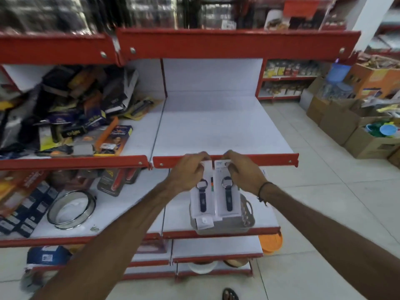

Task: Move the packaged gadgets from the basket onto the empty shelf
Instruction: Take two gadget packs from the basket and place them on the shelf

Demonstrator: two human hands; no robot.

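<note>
Each hand (pixel 187 169) (pixel 242 169) grips a packaged gadget (pixel 203 191) (pixel 227 189) above the basket (pixel 246 221).

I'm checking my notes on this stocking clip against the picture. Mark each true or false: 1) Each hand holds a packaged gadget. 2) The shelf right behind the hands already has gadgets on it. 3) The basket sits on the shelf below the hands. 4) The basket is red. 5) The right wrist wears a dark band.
1) True: the left hand grips one packaged gadget, the right hand another.
2) False: the empty shelf is bare.
3) True: the basket rests on the lower shelf.
4) False: it is grey.
5) True: the dark band.
</note>
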